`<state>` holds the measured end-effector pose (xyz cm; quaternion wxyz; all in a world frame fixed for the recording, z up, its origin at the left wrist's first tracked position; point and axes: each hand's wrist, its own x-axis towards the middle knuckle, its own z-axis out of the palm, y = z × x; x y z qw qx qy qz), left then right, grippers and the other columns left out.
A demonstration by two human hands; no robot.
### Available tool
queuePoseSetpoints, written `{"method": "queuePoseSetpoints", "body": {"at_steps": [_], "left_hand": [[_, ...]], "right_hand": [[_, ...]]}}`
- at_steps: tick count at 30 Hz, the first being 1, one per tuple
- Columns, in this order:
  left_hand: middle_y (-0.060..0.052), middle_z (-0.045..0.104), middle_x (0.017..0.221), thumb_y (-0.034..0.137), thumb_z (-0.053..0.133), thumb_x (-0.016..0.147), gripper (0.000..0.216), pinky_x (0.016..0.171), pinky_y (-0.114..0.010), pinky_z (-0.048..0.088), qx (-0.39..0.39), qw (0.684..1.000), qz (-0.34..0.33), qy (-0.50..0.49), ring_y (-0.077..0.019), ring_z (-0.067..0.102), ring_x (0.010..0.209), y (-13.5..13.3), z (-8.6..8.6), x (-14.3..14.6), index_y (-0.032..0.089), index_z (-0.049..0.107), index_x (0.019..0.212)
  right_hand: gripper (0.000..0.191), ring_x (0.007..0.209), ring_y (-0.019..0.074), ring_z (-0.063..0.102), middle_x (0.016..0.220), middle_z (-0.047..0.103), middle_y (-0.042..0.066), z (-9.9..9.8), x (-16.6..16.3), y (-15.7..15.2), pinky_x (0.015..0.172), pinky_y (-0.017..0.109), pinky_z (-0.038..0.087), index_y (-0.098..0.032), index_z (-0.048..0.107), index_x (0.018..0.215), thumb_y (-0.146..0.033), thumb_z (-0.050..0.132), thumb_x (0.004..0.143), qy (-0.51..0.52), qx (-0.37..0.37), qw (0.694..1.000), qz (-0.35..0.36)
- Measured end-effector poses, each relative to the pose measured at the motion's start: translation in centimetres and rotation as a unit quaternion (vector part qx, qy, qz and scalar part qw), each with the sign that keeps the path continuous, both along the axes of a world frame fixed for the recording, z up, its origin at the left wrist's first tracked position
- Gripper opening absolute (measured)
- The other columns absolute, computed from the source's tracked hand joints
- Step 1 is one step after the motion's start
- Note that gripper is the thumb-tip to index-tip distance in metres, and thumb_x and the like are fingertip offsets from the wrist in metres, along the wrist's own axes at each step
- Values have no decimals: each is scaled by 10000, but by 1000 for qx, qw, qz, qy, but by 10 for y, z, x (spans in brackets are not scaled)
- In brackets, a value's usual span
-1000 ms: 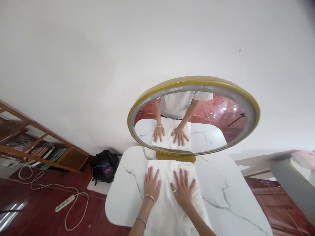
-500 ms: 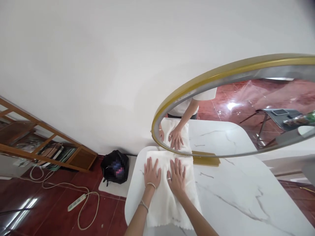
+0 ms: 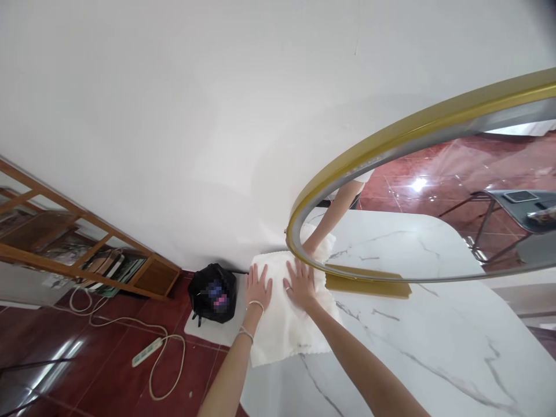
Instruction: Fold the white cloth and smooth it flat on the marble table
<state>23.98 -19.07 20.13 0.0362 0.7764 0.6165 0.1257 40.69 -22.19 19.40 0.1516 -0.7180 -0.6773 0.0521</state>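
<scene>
A white cloth (image 3: 282,333) with a scalloped edge lies spread on the white marble-patterned table (image 3: 391,353). My left hand (image 3: 258,286) rests flat on the cloth's left side, fingers spread, two bracelets at the wrist. Beside it my right hand (image 3: 300,285) presses flat on the cloth with fingers apart and a ring on one finger. Its fingertips come close to the lower rim of the round gold-framed mirror (image 3: 332,185). The mirror reflects part of an arm and the cloth.
The mirror stands on a gold base (image 3: 369,282) on the table, against the white wall (image 3: 195,116). To the left on the red tiled floor are a black bag (image 3: 212,313), a power strip (image 3: 146,352) with a looped cord, and a wooden shelf (image 3: 150,275) with books.
Both hands have slid forward with the cloth toward the wall, staying flat on it. The cloth's near edge has moved away from me. The view has shifted slightly.
</scene>
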Motion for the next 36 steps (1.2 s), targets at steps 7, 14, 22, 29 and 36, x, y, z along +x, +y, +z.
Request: {"method": "queuePoseSetpoints", "body": {"at_steps": [7,14,22,29,36], "left_hand": [[-95,296,1527,370,333,946,534,1082,-532,340,50,995,84,-11,-305,254,1407,-119,-27,-59,274,271,1468],[-29,122,1576,285,381,915,658,1088,-589,312,134,985,106,-28,-324,200,1419,-222,-37,-45,360,53,1481],[-76,236,1545,260,419,878,600,1121,-575,273,40,997,-1,-69,-327,191,1419,-227,-40,91,267,279,1461],[-60,192,1561,324,450,887,570,1154,-537,238,-48,975,-155,-152,-300,198,1425,-224,-20,237,280,335,1443],[-108,556,1295,241,439,876,369,1024,-453,419,-84,982,-100,-138,-273,494,1215,-199,0,306,203,587,1212]], "right_hand": [[528,1441,283,52,1560,144,72,6,-34,-74,1142,527,55,-286,298,1461,-411,345,951,26,42,981,188],[556,1432,284,129,1561,108,43,12,-26,-171,1146,542,111,-310,245,1476,-390,381,943,59,41,961,267],[547,1397,278,255,1519,268,51,-12,92,-224,1132,545,112,-326,294,1456,-359,418,925,-38,129,987,91],[451,1364,245,331,1461,396,28,-30,225,-266,1126,509,193,-314,478,1353,-432,394,925,-33,124,988,-86],[604,1157,293,471,1217,575,129,-32,293,-287,871,418,466,-154,592,1142,-626,335,866,153,194,911,-331]]}}
